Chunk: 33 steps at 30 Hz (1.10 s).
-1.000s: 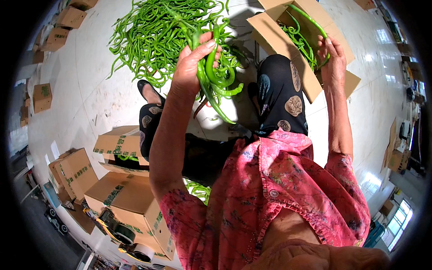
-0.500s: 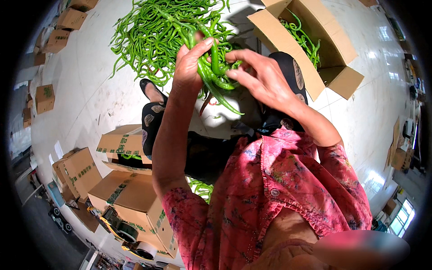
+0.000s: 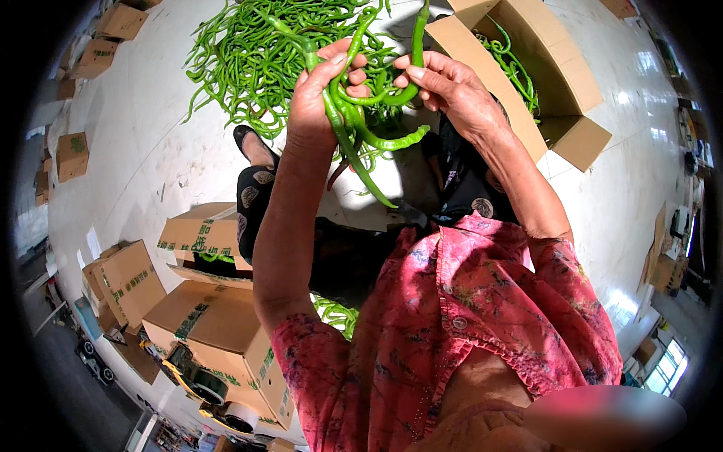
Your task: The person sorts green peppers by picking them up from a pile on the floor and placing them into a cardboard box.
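Several long green chili peppers (image 3: 348, 120) hang from my left hand (image 3: 320, 94), whose fingers are wrapped round them. My right hand (image 3: 452, 89) pinches one curved green pepper (image 3: 419, 38) between thumb and fingers, its upper part pointing up and its lower part curving left toward the bunch. Both hands are above the near edge of a large pile of green chili peppers (image 3: 241, 68) on the floor. An open cardboard box (image 3: 553, 56) stands to the right of my right hand, with green peppers (image 3: 514, 68) inside.
At lower left are a taped cardboard box (image 3: 218, 324), yellow tape dispensers (image 3: 188, 377) by it, and a part-open box (image 3: 203, 233) with something green inside. More green peppers (image 3: 337, 316) show beside my left arm. Smaller boxes (image 3: 73, 157) stand along the far left.
My right hand has moved up and taken hold of a curved pepper, now drawn to the right of the bunch. The left hand still grips its peppers.
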Motion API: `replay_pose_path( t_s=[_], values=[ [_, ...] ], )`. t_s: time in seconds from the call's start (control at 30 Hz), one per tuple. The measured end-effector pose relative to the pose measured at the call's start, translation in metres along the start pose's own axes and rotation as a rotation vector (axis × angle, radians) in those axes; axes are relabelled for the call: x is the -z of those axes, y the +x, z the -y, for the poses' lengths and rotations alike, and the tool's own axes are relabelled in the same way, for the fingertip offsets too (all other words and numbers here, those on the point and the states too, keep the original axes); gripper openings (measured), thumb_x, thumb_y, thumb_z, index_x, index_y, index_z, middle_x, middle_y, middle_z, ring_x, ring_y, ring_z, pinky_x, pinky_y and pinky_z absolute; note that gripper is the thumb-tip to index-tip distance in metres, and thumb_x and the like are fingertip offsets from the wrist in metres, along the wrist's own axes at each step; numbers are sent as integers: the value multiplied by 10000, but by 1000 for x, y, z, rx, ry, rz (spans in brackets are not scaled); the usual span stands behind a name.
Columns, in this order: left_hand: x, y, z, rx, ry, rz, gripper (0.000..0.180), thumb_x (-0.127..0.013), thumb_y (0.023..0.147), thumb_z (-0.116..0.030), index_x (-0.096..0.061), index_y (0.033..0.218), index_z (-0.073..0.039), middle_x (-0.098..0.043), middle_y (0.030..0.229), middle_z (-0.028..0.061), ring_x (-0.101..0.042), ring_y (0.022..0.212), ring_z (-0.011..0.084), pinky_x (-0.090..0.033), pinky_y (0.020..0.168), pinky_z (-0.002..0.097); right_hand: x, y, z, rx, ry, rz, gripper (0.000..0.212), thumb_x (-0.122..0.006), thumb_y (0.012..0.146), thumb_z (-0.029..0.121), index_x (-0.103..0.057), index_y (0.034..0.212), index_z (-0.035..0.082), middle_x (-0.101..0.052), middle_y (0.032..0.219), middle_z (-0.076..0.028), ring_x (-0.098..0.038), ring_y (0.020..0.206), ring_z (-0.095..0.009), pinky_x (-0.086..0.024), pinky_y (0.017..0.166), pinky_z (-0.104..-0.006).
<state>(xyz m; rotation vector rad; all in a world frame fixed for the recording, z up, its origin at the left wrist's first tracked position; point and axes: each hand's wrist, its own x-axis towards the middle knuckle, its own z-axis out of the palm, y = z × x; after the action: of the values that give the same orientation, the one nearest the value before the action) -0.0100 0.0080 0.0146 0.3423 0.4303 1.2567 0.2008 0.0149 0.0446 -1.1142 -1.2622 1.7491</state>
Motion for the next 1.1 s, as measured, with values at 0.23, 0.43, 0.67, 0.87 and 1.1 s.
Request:
replay_pose_path(
  t_s=[0.23,0.43,0.67,0.87,1.1],
  values=[
    [10,6,-8,18,-142,6,268,-506,965,-172,-547,1183,-21,-577,917,110,-508,740,167,-456,613,289,40,-14,15,144,-248,-223,291,-584,947,248,-632,1156,51,-656,866,44,-412,634,-39,-334,573,-194],
    [7,4,-8,-49,-94,-10,330,-521,932,-185,-514,1222,-28,-565,944,112,-496,768,174,-450,633,289,97,-28,36,287,-174,-385,324,-491,1008,202,-588,1268,35,-678,952,32,-388,698,-40,-322,632,-185],
    [11,3,-8,-54,-85,-8,353,-517,940,-196,-515,1244,-17,-562,963,109,-496,776,178,-458,646,300,148,-43,29,245,-449,-652,384,-619,939,261,-598,1235,18,-681,1022,-42,-530,809,-91,-438,729,-238],
    [19,10,-7,-11,-139,36,291,-515,962,-207,-569,1178,-19,-610,953,132,-555,788,201,-497,669,332,106,-65,30,229,-595,-531,337,-623,930,259,-638,1202,60,-664,1121,-47,-582,915,-123,-460,786,-256],
    [21,8,-9,-34,-118,-9,286,-495,991,-237,-581,1167,-29,-599,940,105,-524,767,164,-479,676,310,-16,-55,26,267,-750,61,293,-680,848,181,-644,1066,-12,-666,984,-183,-653,829,-268,-516,771,-346]
  ],
)
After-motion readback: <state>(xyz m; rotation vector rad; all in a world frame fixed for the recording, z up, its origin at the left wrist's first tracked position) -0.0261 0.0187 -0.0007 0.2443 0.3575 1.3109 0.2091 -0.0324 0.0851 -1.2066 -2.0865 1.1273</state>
